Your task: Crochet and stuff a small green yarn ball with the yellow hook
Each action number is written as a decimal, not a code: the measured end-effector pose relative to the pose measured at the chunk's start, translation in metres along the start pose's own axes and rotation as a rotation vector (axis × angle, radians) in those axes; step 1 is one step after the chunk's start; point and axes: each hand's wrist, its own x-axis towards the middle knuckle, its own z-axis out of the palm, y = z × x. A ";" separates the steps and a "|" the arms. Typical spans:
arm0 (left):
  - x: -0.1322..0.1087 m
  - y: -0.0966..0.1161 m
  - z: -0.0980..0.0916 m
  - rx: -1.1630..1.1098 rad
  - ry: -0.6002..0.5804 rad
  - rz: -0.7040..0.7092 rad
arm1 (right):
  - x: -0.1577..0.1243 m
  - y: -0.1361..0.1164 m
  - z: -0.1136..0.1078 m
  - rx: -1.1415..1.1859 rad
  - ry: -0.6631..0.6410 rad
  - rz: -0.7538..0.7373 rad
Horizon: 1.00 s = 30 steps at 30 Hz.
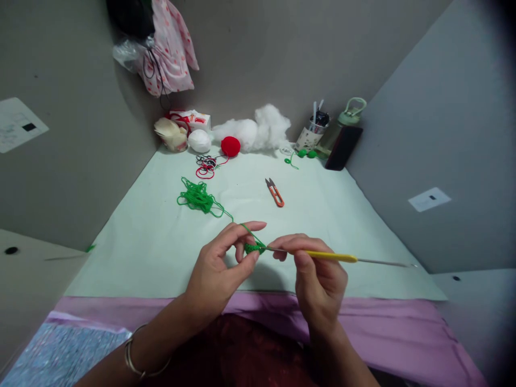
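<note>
My left hand [221,267] pinches a small green crochet piece [253,248] between thumb and fingers. A green strand runs over its raised index finger and back to a loose heap of green yarn [197,196] on the table. In my right hand [318,274] is a crochet hook [332,256] with a yellow handle and a metal shaft at both ends, held like a pen. Its left tip meets the green piece, while the other end points off to the right. Whether the tip is inside a stitch is too small to tell.
Orange thread snips [274,193] lie beyond my hands. Farther back are a red yarn ball [230,146], a white yarn ball [199,141], white stuffing [258,130], small green pieces [306,153], a pen holder [309,137], a bottle [334,129] and a phone [344,148]. Partitions flank the table.
</note>
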 end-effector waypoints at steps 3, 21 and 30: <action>0.001 0.000 0.001 0.005 0.008 0.023 | -0.001 0.001 -0.001 -0.052 -0.031 -0.046; -0.002 -0.010 0.003 -0.028 0.105 0.040 | -0.008 0.011 0.002 -0.383 -0.092 -0.344; -0.002 -0.007 0.003 -0.067 0.118 -0.030 | -0.014 0.017 0.003 -0.381 -0.096 -0.367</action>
